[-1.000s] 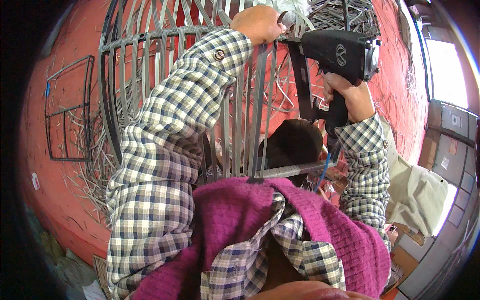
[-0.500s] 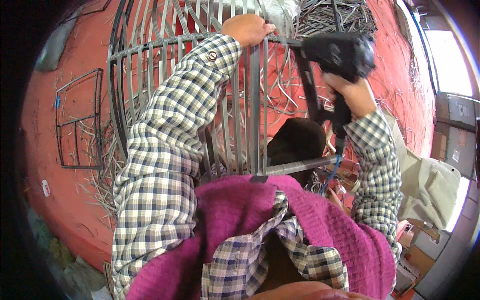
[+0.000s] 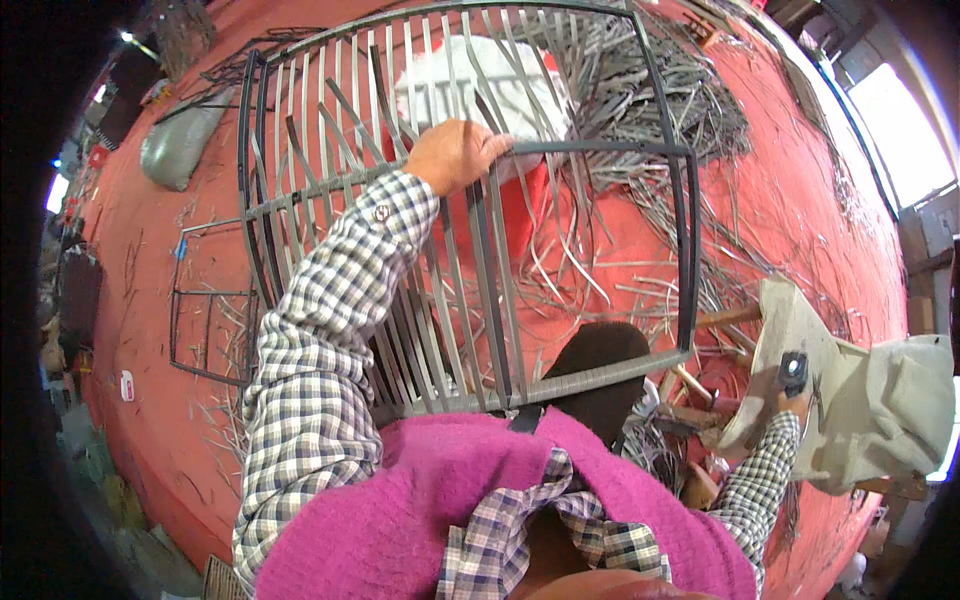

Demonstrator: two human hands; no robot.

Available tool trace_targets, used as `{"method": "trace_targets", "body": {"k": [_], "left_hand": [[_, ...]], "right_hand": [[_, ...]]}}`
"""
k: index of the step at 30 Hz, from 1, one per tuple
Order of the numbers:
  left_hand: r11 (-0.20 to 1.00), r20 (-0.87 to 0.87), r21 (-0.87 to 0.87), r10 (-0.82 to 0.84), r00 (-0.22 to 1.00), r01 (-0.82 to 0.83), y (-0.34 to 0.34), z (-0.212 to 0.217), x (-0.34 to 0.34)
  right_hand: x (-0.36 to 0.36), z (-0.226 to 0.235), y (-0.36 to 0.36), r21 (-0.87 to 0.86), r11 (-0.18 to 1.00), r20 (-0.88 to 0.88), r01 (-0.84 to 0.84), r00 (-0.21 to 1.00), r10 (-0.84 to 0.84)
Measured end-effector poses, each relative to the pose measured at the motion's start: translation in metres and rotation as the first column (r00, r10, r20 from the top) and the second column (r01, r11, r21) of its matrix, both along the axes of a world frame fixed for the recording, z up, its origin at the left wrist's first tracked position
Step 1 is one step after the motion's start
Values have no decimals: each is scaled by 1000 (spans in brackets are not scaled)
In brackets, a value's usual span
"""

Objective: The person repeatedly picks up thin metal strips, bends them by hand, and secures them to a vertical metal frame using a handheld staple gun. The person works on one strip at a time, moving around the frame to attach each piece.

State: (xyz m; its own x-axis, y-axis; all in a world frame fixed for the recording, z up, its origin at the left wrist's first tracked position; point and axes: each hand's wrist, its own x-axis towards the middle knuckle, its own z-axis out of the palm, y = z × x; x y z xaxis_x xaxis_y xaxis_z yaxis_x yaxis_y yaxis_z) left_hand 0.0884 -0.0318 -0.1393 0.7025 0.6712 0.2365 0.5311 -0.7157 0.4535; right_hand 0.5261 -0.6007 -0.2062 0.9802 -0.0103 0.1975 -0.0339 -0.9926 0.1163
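Large curved dark metal frame with grey woven strips (image 3: 400, 230) stands tilted against the person's lap over the red floor (image 3: 800, 220). Left arm in checked sleeve stretches up and forward; left hand (image 3: 455, 155) curls closed over the frame's upper crossbar, gripping it. Right arm is bent low at the right side; right hand (image 3: 775, 405) wraps a small black tool (image 3: 793, 372) beside a pale wooden stool (image 3: 800, 340). Loose grey strips (image 3: 660, 110) lie scattered behind.

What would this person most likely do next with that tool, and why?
Probably bring the tool back up to the frame. The left hand grips a grey strip against the crossbar, while the right hand holds the tool low beside the stool, away from the frame.
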Motion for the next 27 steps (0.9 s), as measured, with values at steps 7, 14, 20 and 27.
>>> {"method": "trace_targets", "body": {"k": [7,14,20,27], "left_hand": [[994,-27,103,-25,999,27,-33,25,36],[995,88,38,-93,992,90,-27,87,96],[877,-293,49,-445,846,478,-11,140,72],[383,313,902,-259,914,-201,164,283,138]], "right_hand": [[60,12,35,-241,963,-151,120,975,-160],[-27,114,340,49,50,382,-998,65,922],[-144,135,447,537,-264,300,-801,-111,947],[-165,151,470,589,-210,285,-780,-43,958]]}}
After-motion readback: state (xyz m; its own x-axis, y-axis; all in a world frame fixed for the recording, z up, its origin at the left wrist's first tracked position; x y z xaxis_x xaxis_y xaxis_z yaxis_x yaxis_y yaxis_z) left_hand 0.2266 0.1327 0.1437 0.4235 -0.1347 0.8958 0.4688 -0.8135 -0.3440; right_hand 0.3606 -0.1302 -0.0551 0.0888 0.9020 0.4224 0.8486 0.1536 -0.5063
